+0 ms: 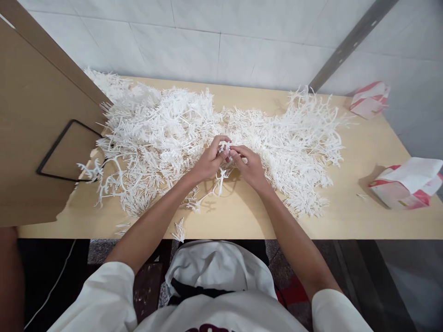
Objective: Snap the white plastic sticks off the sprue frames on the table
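My left hand and my right hand meet above the front middle of the table. Between their fingertips is a white branching plastic piece, pinched from both sides. A thin white branched stem hangs below the hands toward the tabletop; whether it joins the held piece is hidden by my fingers. Around and behind the hands spreads a large heap of white plastic twigs, and a second mass of white twigs lies to the right.
A cardboard sheet with a black wire frame stands at the left. At the right are a pink-and-white tissue pack and another pack by the tiled wall. One small twig cluster lies at the table's front edge.
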`<state>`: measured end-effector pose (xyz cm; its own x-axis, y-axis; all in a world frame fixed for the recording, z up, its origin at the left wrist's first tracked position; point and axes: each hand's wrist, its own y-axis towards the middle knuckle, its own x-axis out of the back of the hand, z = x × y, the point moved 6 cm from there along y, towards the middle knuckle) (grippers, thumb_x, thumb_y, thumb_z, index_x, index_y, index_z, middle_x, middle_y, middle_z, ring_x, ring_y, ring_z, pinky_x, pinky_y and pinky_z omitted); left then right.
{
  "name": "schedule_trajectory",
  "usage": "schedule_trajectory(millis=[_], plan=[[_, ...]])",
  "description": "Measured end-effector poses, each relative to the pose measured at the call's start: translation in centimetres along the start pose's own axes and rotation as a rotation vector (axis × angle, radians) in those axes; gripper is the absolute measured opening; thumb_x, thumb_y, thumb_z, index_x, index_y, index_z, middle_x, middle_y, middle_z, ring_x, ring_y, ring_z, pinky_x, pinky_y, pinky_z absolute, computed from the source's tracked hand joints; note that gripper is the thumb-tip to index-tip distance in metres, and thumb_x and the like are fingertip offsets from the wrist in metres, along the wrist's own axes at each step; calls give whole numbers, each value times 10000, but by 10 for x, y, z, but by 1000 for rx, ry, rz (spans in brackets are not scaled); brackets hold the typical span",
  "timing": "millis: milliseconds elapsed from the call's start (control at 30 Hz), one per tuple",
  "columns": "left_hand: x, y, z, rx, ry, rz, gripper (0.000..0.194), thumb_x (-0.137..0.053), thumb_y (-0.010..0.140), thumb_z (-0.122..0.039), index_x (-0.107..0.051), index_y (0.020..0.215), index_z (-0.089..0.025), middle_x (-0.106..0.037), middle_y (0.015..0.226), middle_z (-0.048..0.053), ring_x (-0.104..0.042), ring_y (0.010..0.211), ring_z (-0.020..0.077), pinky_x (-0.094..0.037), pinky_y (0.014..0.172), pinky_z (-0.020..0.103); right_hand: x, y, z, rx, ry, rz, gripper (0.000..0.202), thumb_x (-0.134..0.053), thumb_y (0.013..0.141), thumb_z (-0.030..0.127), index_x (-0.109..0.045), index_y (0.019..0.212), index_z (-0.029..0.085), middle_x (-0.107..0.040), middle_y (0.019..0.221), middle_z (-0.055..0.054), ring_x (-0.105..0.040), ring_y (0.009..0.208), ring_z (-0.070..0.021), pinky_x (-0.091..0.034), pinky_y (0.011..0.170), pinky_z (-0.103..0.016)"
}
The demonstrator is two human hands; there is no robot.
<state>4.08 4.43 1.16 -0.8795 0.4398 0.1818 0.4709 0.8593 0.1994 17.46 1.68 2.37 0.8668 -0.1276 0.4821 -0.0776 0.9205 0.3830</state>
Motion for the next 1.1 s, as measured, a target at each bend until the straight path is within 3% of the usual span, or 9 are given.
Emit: schedule_trajectory(millis=[100,333,467,633,767,900,967,1100], plan=[[1,-1,-1,10,102,-29,362,-508,899,-465,-433,1148,-212,-612,721,-27,-585,655,109,-417,637,226,1,-1,1,49,-50,-16,280,-510,913,443,-692,968,236,-732,955,-34,-652,807,-155,-512,737,-308],[5,3,-7,-12,281,-104,296,-561,857,-451,-617,907,-165,-625,765,-6,-551,710,110,-412,664,217,5,-4,1,104,-188,-102,200,-490,914,363,-625,922,215,-667,865,-32,-600,766,-146,-480,717,-298],[7,3,-13,-82,328,-131,253,-592,845,-400,-663,901,-163,-651,877,17,-539,733,101,-406,681,210,4,-3,-1,49,-121,-83,145,-511,907,340,-587,921,217,-648,856,-12,-590,747,-132,-467,697,-277],[3,1,-12,-72,352,-91,249,-542,880,-372,-676,904,-163,-660,787,0,-512,663,95,-393,649,211,1,0,-7,9,-109,6,218,-529,909,429,-581,976,228,-644,906,-13,-583,763,-131,-451,711,-274],[2,-1,-12,-76,373,-116,206,-538,882,-342,-643,854,-167,-616,723,-16,-483,641,98,-366,624,224,-2,0,-1,96,-235,128,288,-401,967,437,-568,871,223,-598,866,-28,-554,802,-146,-406,715,-286],[-3,-2,-13,-82,413,-78,223,-494,889,-277,-476,694,-172,-464,600,-37,-389,569,92,-297,564,239,-3,-1,3,106,-301,181,359,-287,999,418,-468,764,216,-514,782,-20,-486,731,-143,-352,674,-296],[-4,-2,-14,-86,398,-50,240,-464,896,-260,-401,679,-179,-427,598,-38,-376,567,92,-282,559,242,-4,-1,4,94,-284,194,368,-286,997,428,-410,724,216,-480,740,-8,-450,691,-136,-333,661,-298],[-8,0,-9,0,203,57,172,-438,883,-227,-406,720,-182,-415,623,-34,-401,574,91,-321,564,232,-7,-1,4,37,-113,255,397,-310,981,479,-420,708,212,-460,679,13,-425,637,-122,-332,636,-288]])
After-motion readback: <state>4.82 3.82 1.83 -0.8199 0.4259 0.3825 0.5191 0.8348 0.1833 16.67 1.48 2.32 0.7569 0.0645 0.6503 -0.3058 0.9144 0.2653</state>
